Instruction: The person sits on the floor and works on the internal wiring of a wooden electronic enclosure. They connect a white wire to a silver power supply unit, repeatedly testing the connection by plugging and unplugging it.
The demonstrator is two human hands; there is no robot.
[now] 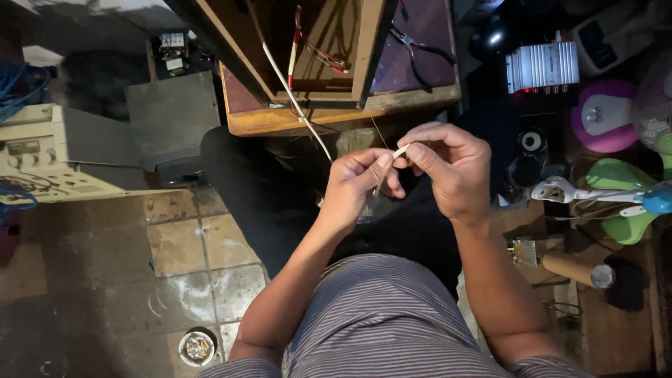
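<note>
Fingertips (384, 160) pinching thin white wire (400, 150)

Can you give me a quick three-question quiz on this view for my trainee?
1. True or false: both hands pinch the same white wire.
2. Where does the white wire run from the fingers?
A. down to the tiled floor
B. up into the wooden box on the bench
C. right, to the purple appliance
3. Fill in: on the purple surface behind the wooden box lies a pair of ____.

Key
1. True: the left hand and right hand meet at the wire's end.
2. B: it rises over the wooden bench edge into the wooden box.
3. Pliers.
</note>
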